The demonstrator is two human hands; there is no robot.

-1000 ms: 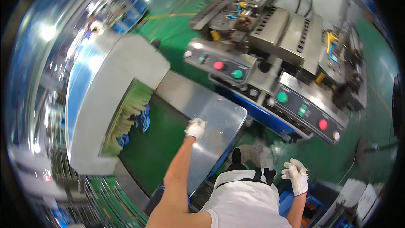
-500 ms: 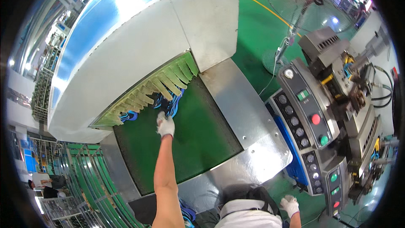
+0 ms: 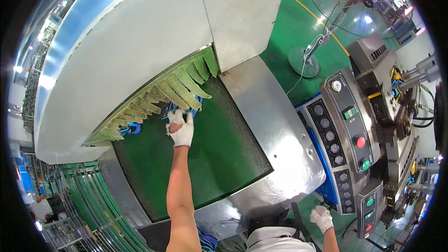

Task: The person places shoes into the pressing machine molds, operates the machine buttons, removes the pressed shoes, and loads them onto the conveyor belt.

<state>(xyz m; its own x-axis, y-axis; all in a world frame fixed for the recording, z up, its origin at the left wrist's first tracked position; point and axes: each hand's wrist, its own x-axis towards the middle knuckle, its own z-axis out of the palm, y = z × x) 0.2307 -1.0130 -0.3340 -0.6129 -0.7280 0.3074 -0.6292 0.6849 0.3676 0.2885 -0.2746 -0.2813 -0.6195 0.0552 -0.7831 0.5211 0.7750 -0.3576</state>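
Note:
My left hand (image 3: 180, 128), in a worn white glove with a hole baring skin, reaches over a dark green conveyor belt (image 3: 205, 168). Its thumb stands apart from its fingers, and the fingertips meet the near edge of a bunch of blue straps (image 3: 195, 110). A fringe of green curtain strips (image 3: 175, 86) partly covers that bunch. More blue straps (image 3: 131, 129) poke out under the fringe farther left. My right hand (image 3: 322, 218), also gloved in white, hangs low at the right with its fingers curled in and nothing visible in them.
A large white machine housing (image 3: 135, 51) rises behind the fringe. Metal borders (image 3: 261, 107) frame the belt. Control panels (image 3: 347, 121) with gauges and buttons stand right. A floor fan (image 3: 303, 60) is beyond. Metal racks (image 3: 88, 200) stand left, and blue straps (image 3: 207, 240) lie near my body.
My view has shifted closer to the machine. My left hand has come nearer the fringe, its thumb now apart from its fingers. My right hand stays low at the right.

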